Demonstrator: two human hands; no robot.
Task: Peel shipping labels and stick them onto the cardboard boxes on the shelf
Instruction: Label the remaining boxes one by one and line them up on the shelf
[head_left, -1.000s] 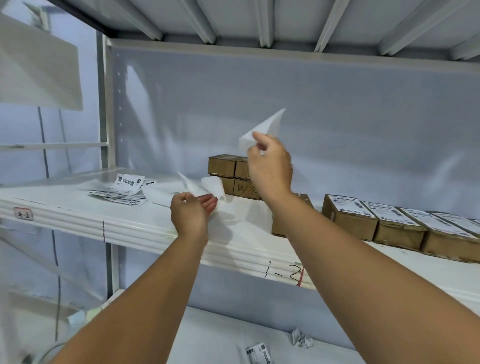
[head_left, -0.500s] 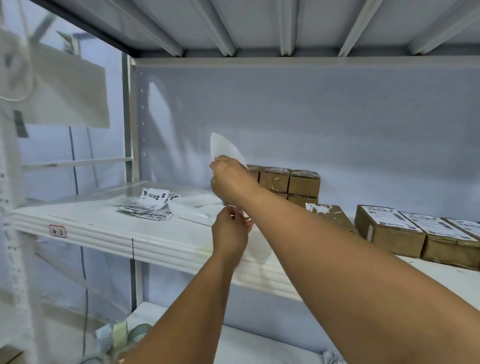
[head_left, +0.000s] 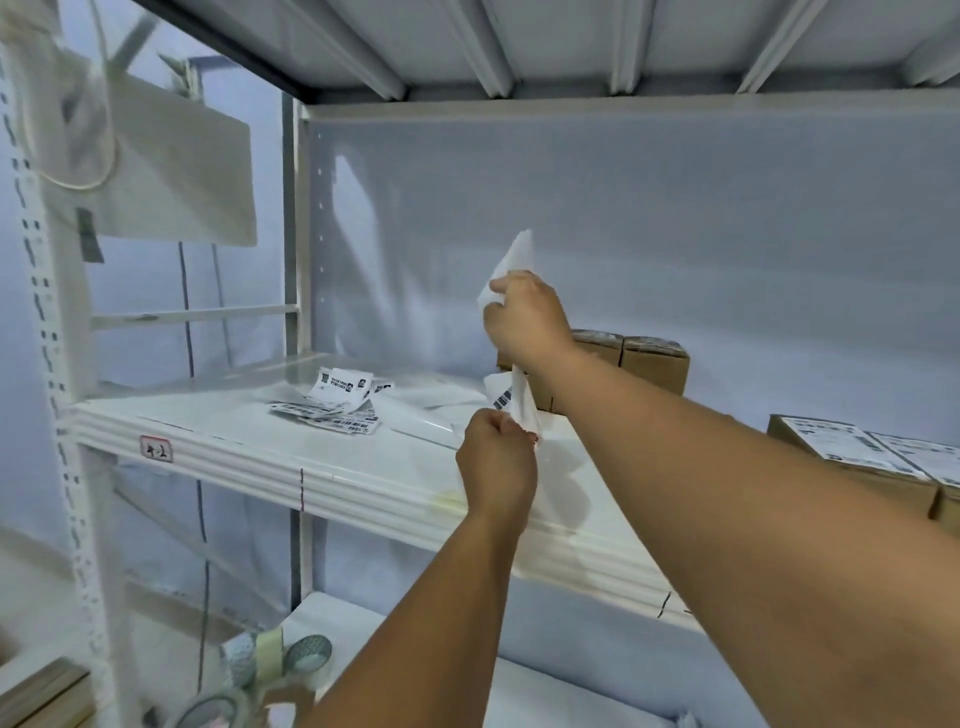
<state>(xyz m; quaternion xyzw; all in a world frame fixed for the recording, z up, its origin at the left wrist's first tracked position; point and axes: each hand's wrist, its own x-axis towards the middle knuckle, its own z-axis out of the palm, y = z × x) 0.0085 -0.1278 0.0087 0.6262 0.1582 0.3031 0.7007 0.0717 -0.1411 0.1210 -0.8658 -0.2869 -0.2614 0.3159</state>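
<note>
Well left of the bare boxes (head_left: 652, 358), a heap of loose labels (head_left: 340, 400) lies flat on the shelf (head_left: 228, 415). Closer to those boxes, just left of and below them, the left hand (head_left: 496, 460) hangs over the shelf's front part, its grip clenched in a pinch on the bottom end of a label sheet (head_left: 506, 397). The sheet's long axis runs nearly upright, from that pinch up to the right hand (head_left: 524, 317), which is in front of the boxes' left corner and grasps the upper part, with a white corner sticking up above its fingers. A barcode shows on the stretch between the hands; which layer is sticker and which is backing I cannot tell. The peel looks to be under way, the hands pulling apart along the sheet. The bare boxes lie just behind and right of the right hand, so that hand is the nearer one to carry the label over. Further right of them sit labelled boxes (head_left: 852, 452).
</note>
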